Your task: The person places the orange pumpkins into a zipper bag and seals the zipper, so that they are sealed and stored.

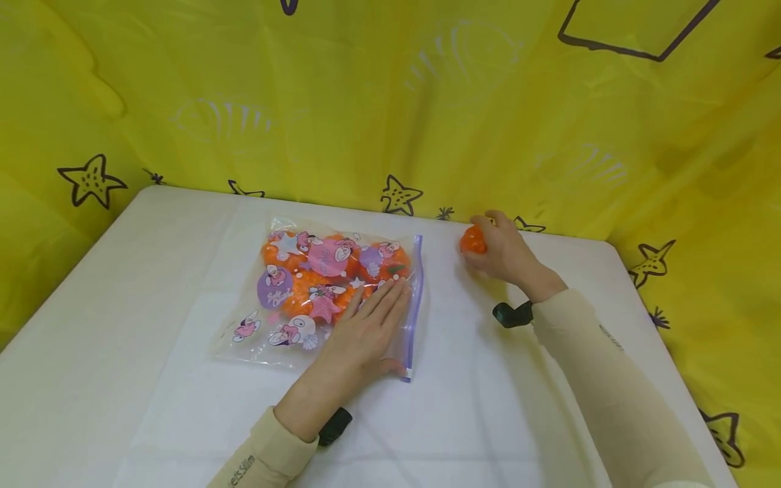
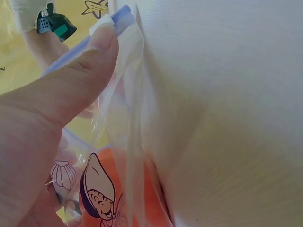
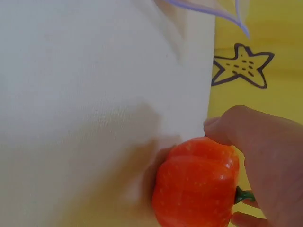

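A clear printed zip bag (image 1: 253, 351) lies on the table with several orange things inside. My left hand (image 1: 366, 332) rests across its right part, fingers stretched over the plastic. In the left wrist view the thumb (image 2: 87, 71) lies against the bag's purple zip edge, its tip at the white end piece (image 2: 102, 22). Right of the bag, near the table's back edge, my right hand (image 1: 505, 252) grips a small orange-red bell pepper (image 3: 196, 184). The pepper has a green stem (image 3: 244, 195) and is held between thumb and fingers.
The white table (image 1: 464, 407) meets a yellow curtain (image 1: 342, 88) printed with starfish and fish bones along its back and right edges. Dark green devices, one (image 1: 512, 314) at the right wrist and another (image 1: 335, 427) at the left, sit below the cuffs.
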The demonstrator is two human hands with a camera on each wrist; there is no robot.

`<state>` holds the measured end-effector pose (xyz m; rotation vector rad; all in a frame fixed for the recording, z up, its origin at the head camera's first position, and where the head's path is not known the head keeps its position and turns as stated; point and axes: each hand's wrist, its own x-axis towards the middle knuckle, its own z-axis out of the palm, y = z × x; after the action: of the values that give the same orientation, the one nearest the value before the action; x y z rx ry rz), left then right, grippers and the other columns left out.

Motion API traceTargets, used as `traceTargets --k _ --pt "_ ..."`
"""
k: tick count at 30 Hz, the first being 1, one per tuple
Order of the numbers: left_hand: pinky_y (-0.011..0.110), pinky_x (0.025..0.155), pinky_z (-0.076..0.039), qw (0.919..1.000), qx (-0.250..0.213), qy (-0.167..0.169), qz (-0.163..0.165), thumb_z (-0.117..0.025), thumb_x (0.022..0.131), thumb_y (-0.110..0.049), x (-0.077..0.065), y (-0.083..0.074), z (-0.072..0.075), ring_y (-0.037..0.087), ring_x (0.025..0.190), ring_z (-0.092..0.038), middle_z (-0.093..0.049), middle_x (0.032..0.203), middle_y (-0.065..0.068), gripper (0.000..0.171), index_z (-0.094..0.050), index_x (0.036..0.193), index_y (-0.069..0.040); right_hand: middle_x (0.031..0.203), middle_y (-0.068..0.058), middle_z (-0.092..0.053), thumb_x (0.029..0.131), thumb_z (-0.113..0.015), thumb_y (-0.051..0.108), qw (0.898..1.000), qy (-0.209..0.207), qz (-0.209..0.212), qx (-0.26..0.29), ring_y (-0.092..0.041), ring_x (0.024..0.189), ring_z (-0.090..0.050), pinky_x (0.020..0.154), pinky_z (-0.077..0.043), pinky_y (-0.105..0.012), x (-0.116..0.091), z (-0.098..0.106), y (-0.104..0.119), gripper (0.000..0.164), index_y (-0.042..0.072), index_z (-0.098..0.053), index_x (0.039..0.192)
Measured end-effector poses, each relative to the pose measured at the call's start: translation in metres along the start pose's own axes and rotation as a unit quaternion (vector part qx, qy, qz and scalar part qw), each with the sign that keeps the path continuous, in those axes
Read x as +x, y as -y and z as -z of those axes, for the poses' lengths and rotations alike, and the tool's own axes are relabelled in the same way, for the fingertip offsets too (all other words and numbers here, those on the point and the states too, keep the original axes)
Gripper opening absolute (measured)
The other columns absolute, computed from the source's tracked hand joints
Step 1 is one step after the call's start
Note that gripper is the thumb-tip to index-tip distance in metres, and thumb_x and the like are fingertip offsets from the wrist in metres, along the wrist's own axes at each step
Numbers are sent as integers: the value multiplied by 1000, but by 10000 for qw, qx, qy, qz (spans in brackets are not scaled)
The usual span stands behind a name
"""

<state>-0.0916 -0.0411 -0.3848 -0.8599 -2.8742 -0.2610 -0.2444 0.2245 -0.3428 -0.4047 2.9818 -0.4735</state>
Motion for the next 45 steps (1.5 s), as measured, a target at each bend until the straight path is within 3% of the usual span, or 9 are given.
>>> traceTargets --k 5,12,34,45 --pt "51 125 -15 9999 -44 117 14 -80 72 -55 1 -1 0 25 155 -15 -16 168 5 118 -15 159 -9 154 -29 -22 93 -67 25 9988 361 -178 269 -46 129 -36 105 -44 -61 3 2 -3 66 4 -37 147" --pt "51 125 -14 9998 -65 182 37 -80 72 -56 2 -2 1 24 155 -14 -16 168 4 118 -15 160 -10 150 -28 -24 93 -69 24 9980 447 -357 283 -45 126 -40 108 -43 -60 6 0 -5 65 4 -38 146" --pt "53 125 -15 9997 -170 167 104 -80 71 -55 1 -2 1 25 155 -16 -16 167 5 119 -16 159 -10 142 -25 -34 90 -74 22 9991 309 -197 226 -42 122 -45 108 -43 -57 5 0 -4 65 4 -43 144" --pt "53 125 -14 9997 -139 169 107 -81 70 -55 1 -3 1 25 155 -16 -17 167 5 119 -16 159 -10 141 -23 -38 89 -74 19 9999 -21 37 163 -42 121 -47 105 -46 -58 -6 3 -1 61 5 -47 142"
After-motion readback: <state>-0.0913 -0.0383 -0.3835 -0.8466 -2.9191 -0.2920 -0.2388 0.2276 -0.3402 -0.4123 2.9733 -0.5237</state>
